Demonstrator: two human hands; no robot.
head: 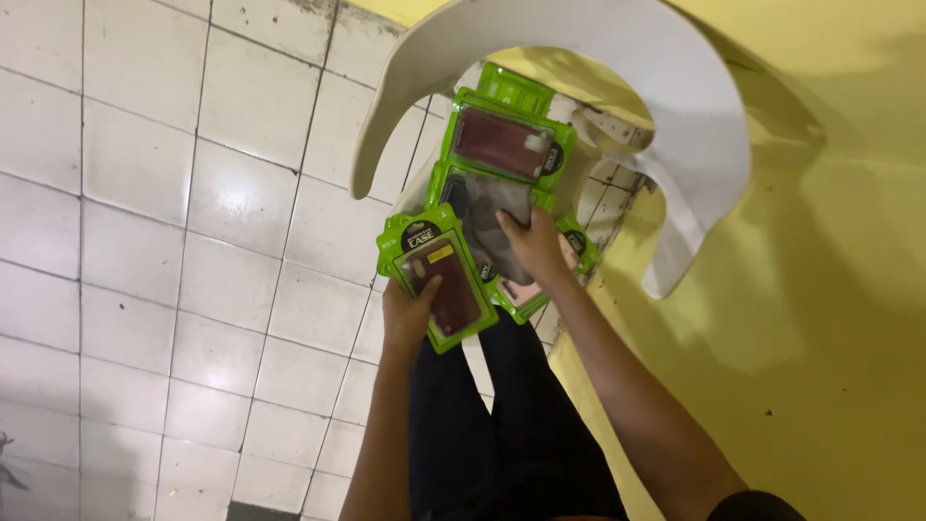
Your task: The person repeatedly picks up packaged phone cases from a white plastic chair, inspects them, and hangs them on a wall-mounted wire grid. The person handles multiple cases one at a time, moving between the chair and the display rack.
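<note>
The person stands over a white tiled floor (pixel 145 241) beside a yellow wall (pixel 830 289), looking straight down past dark trousers (pixel 502 434). Both hands are busy with a fan of bright green plastic phone-case packages, each a flat rectangular blister pack with a dark case showing through its clear front.

The left hand (pixel 407 314) is closed on the nearest green package with a maroon case inside (pixel 439 275): the thumb lies across its clear front and the fingers are tucked out of sight behind it. That pack's long axis runs from about eleven o'clock to five o'clock, its hanging tab toward eleven.

The right hand (pixel 533 246) sits at about two o'clock from the left hand, just beside it. Its fingers press down on the green package holding a grey case (pixel 497 207), which overlaps the first pack's upper right edge. I cannot tell whether that hand truly grips the pack or only pins it flat, since the underside is hidden.

Further out, at twelve o'clock from the right hand, lies a third green package with a reddish-brown case (pixel 503 143), its long side turned nearly crosswise, and more green edges peek out beyond it. All of these extend under the curved white plastic chair back (pixel 675 77), which arches over them. The right hand is the nearer one to that further stack.
</note>
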